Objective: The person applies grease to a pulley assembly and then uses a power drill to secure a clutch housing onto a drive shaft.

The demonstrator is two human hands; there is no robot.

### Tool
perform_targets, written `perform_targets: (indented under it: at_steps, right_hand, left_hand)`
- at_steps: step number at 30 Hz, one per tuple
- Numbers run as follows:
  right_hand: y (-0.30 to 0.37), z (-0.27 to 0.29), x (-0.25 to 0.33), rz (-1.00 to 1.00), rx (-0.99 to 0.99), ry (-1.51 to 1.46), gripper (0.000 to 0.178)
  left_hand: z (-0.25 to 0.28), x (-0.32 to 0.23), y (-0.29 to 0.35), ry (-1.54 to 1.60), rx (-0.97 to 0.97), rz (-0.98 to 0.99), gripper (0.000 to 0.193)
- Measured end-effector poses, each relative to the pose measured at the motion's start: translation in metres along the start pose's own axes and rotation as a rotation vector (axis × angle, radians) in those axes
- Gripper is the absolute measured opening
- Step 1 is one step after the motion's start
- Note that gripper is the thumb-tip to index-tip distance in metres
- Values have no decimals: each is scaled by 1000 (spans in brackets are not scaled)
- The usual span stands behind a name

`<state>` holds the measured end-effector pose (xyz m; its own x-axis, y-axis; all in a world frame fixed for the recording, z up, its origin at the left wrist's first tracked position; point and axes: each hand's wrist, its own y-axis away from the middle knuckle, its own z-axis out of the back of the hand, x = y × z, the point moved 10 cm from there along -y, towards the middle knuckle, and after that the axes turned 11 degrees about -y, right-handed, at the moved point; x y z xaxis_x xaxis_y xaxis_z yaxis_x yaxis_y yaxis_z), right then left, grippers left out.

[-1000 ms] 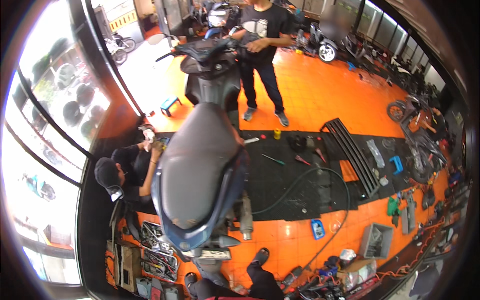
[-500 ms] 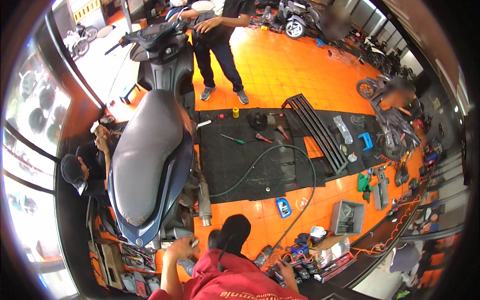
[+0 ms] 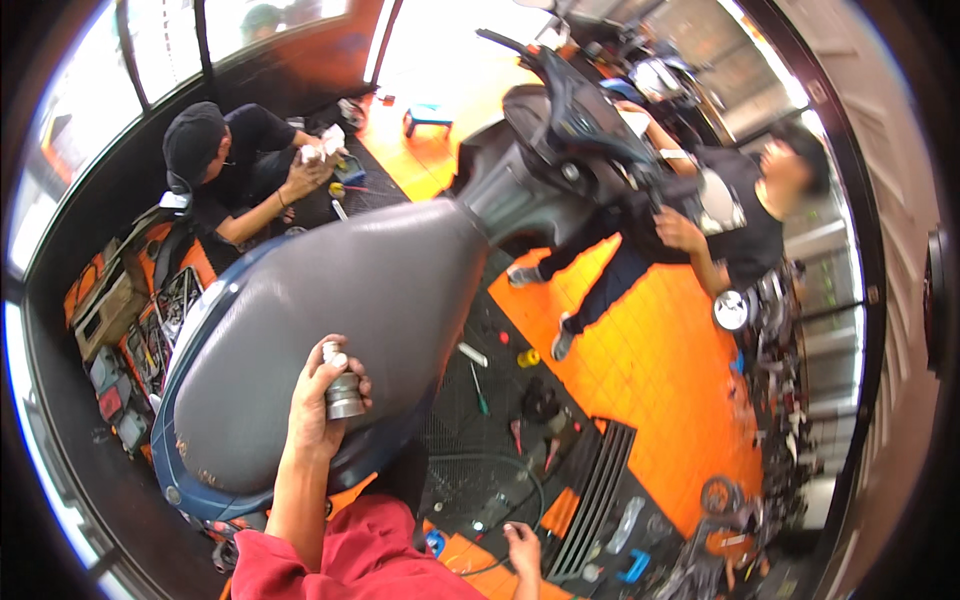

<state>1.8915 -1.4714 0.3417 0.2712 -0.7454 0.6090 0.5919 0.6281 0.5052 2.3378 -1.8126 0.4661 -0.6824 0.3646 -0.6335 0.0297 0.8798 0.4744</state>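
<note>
My left hand (image 3: 325,385) is closed around a grey stepped metal cylinder (image 3: 344,398) with ringed grooves. I hold it above the dark seat (image 3: 330,270) of a motor scooter, toward the seat's near side. The scooter's handlebar end points to the upper right. Low in the picture, my right hand (image 3: 522,548) hangs over the floor near a black hose (image 3: 540,490). Its fingers are loosely bent and apart, and nothing shows in them.
A co-worker in a dark cap (image 3: 195,150) crouches beyond the scooter, holding a whitish thing. Another person (image 3: 740,200) stands by the handlebar. A screwdriver (image 3: 480,390), a yellow bottle (image 3: 528,357) and a black slatted metal rack (image 3: 600,490) are on the floor mats.
My view has turned toward the scooter. The left hand has risen from beside its rear to over the seat, with the metal piece. My right hand has left the pile of tools.
</note>
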Motion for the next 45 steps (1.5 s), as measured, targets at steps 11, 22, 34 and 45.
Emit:
perform_targets:
  at_steps: [11, 22, 34, 45]
  right_hand:
    - [-230, -178, 450, 733, 223, 264, 45]
    - [-191, -340, 538, 1187, 282, 401, 56]
    - [-199, -331, 549, 1190, 236, 311, 52]
    - [-208, -306, 500, 1428, 481, 311, 75]
  left_hand:
    - [7, -10, -60, 112, 350, 77, 53]
    - [0, -2, -50, 390, 316, 610, 49]
    - [-5, -34, -65, 104, -284, 414, 48]
    - [-77, 19, -41, -478, -192, 381, 32]
